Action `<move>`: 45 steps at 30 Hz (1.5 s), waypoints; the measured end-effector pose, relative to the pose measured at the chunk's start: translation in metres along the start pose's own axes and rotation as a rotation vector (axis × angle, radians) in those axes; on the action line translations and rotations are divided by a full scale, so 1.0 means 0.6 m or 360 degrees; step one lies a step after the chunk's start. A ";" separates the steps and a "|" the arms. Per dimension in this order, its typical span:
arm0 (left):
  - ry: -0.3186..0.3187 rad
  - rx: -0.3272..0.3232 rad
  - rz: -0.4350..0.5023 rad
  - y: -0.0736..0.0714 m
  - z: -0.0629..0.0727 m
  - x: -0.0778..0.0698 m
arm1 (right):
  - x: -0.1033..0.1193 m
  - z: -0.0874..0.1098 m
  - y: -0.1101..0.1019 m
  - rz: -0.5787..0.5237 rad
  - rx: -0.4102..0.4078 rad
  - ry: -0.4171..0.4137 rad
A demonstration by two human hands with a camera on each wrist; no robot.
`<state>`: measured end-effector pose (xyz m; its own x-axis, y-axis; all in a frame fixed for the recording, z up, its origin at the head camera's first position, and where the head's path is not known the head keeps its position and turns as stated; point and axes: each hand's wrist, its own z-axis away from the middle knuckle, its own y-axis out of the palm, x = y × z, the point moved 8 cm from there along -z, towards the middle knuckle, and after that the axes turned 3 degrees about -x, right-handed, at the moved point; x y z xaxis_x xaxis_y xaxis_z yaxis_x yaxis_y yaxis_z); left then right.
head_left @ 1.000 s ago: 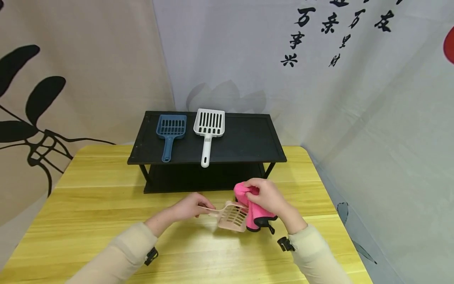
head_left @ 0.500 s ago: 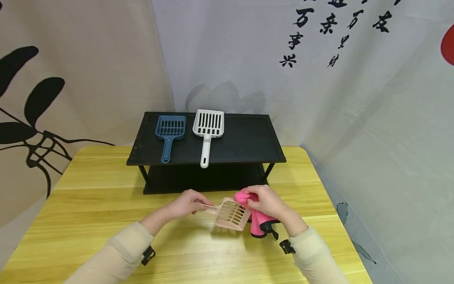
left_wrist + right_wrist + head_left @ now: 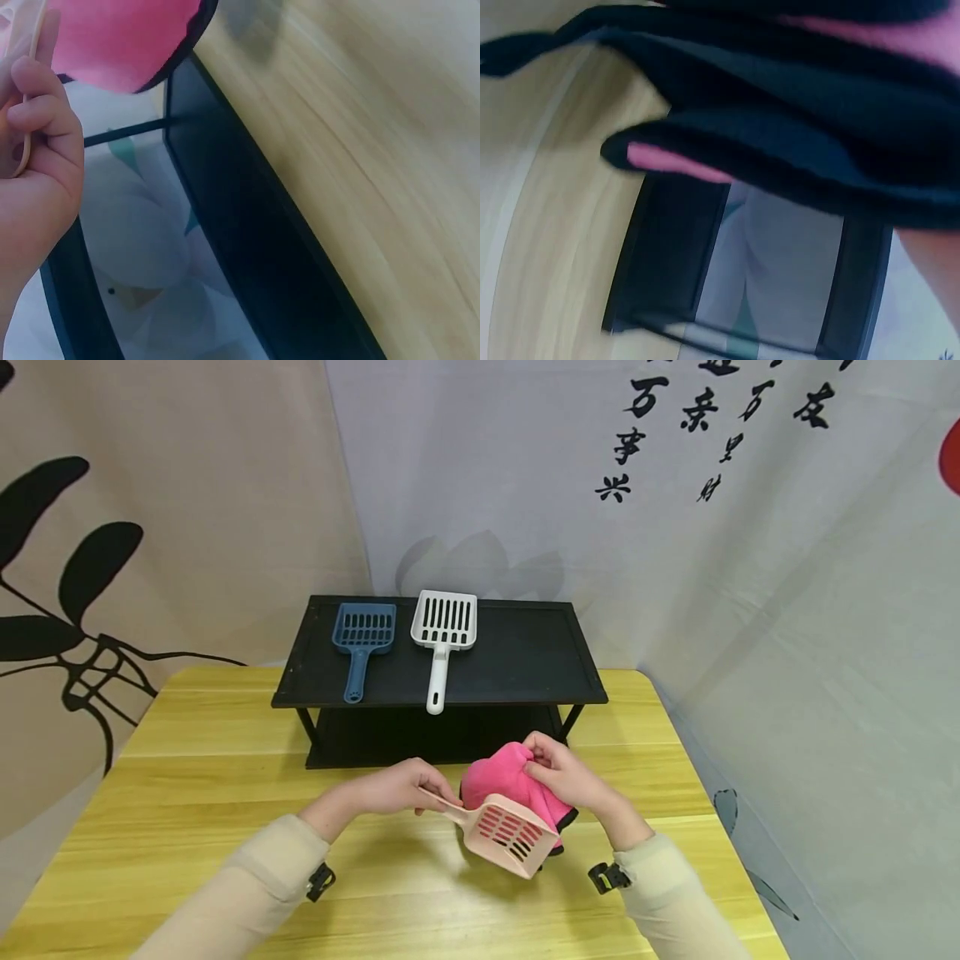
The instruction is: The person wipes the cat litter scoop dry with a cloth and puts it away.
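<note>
My left hand [image 3: 420, 787] grips the handle of a pale pink slotted litter scoop [image 3: 497, 855], held above the table with its pan tilted to the right. A bright pink cloth [image 3: 498, 774] with black edging is bunched behind the scoop, and pink shows through the slots. My right hand [image 3: 564, 772] pinches the cloth at its upper right. Whether cloth and scoop touch is hard to tell. In the left wrist view, curled fingers [image 3: 45, 97] hold the scoop handle. Folds of the cloth [image 3: 682, 161] fill the right wrist view and hide most of that hand.
A black two-tier rack [image 3: 525, 652] stands at the back of the wooden table [image 3: 225, 785]. On its top lie a blue litter scoop [image 3: 358, 647] and a white litter scoop [image 3: 438, 652], side by side. A printed curtain [image 3: 487, 468] hangs behind.
The pink scoop has moved right and toward me, its pan tilting more. The cloth, bunched at its right before, now spreads out behind it. My right hand has risen slightly.
</note>
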<state>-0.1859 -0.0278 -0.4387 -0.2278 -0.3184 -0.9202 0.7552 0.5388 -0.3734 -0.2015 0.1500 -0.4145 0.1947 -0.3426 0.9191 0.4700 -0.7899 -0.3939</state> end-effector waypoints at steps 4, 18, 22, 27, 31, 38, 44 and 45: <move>-0.0002 -0.0016 0.0004 0.001 -0.006 -0.001 | 0.012 -0.003 0.023 -0.0063 0.0105 0.0015; -0.0106 -0.0084 0.0091 -0.014 0.009 0.037 | 0.006 0.003 0.021 -0.0220 0.0098 0.0018; -0.0126 -0.0118 0.0104 -0.021 0.014 0.042 | 0.001 0.007 0.011 -0.0249 0.0069 0.0009; -0.0129 -0.0127 0.0101 -0.024 0.018 0.046 | -0.001 0.015 0.001 -0.0246 0.0027 -0.0027; -0.0150 -0.0183 0.0106 -0.032 0.023 0.051 | -0.004 0.025 -0.013 -0.0233 -0.0041 -0.0042; -0.0263 -0.0334 0.0071 -0.045 0.036 0.072 | -0.011 0.043 -0.038 -0.0150 -0.0120 -0.0007; -0.0349 -0.0453 0.0011 -0.055 0.046 0.090 | -0.010 0.056 -0.065 -0.0180 -0.0218 -0.0043; -0.0353 -0.0465 0.0016 -0.057 0.047 0.091 | -0.009 0.058 -0.069 -0.0189 -0.0234 -0.0056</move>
<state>-0.2066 -0.0858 -0.4729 -0.0583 -0.4560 -0.8881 0.5420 0.7326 -0.4117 -0.1920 0.2025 -0.4030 0.1763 -0.2269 0.9578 0.3613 -0.8902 -0.2774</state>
